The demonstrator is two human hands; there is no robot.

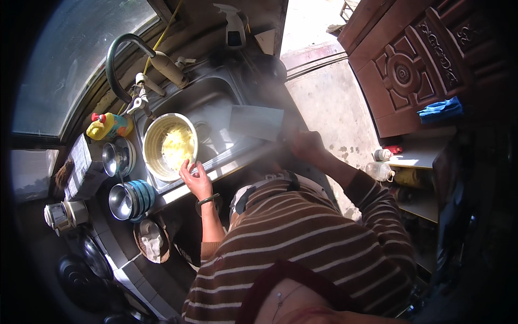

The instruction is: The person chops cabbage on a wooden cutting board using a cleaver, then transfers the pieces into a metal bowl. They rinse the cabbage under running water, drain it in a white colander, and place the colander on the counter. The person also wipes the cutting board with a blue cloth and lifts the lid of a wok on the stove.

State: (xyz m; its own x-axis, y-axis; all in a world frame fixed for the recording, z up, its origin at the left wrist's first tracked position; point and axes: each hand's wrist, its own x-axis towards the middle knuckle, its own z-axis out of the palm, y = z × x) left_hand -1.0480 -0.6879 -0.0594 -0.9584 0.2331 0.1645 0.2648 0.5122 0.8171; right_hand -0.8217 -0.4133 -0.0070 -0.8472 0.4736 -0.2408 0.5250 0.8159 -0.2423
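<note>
A cream plastic colander (150,150) holds pale yellow shreds of vegetable (178,148), at the left end of the steel sink (218,93). My left hand (197,180) is at its near rim, fingers apart and fingertips over the edge; a bangle circles the wrist. My right hand (307,145) grips a cleaver (256,121) by its handle, which the fingers mostly hide. The broad blade points left, above the sink's right part and near edge. Glare and haze blur this area.
A gooseneck faucet (117,52) arches behind the sink beside a white-handled tap (138,103). On the left stand a yellow bottle (107,126), metal bowls (111,158) and stacked blue bowls (142,199). A spray bottle (234,30) is at the back. A carved door (400,73) stands at right.
</note>
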